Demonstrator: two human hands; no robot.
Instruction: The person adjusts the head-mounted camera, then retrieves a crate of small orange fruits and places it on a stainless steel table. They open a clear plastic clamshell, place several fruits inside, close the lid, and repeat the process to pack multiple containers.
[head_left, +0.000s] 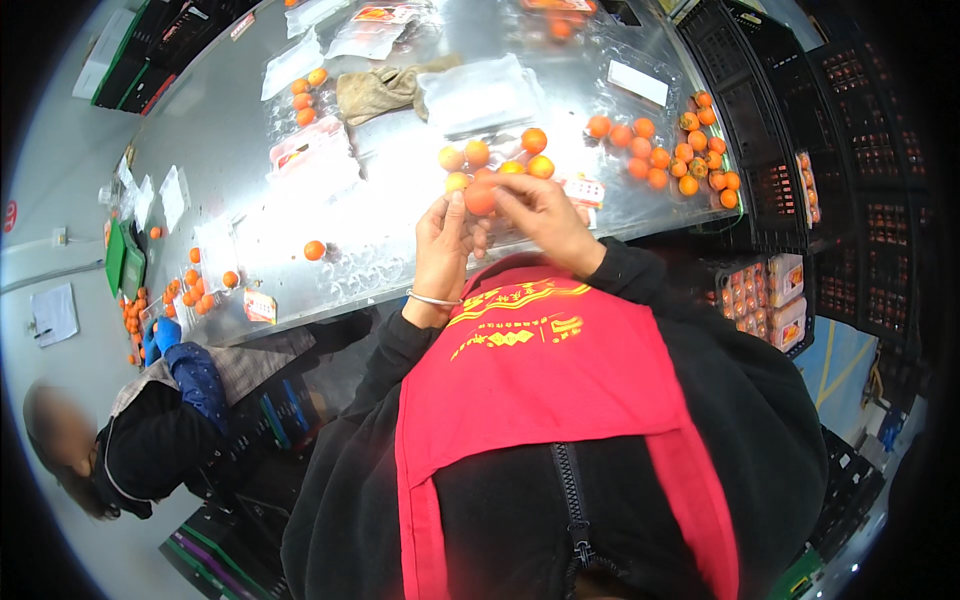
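An orange round fruit (480, 199) is between my two hands, near the front edge of the metal table. My left hand (444, 244), with a bangle at the wrist, touches its left side with the thumb. The fingers of my right hand (544, 217) reach over its right side; how firmly each hand grips is unclear. Just beyond lie several more orange fruits (476, 153) in a group. A pile of white film sheets (484, 97) lies behind them, beside a brown cloth (379, 91). A printed card (583, 192) is to the right of my right hand.
Loose fruits (697, 141) gather along the table's right end, near a clear plastic tray (637, 82). Black crates (739, 112) stand beyond that end. Another person (157, 427) in blue gloves is at the left end. Clear trays (364, 270) lie near the front edge.
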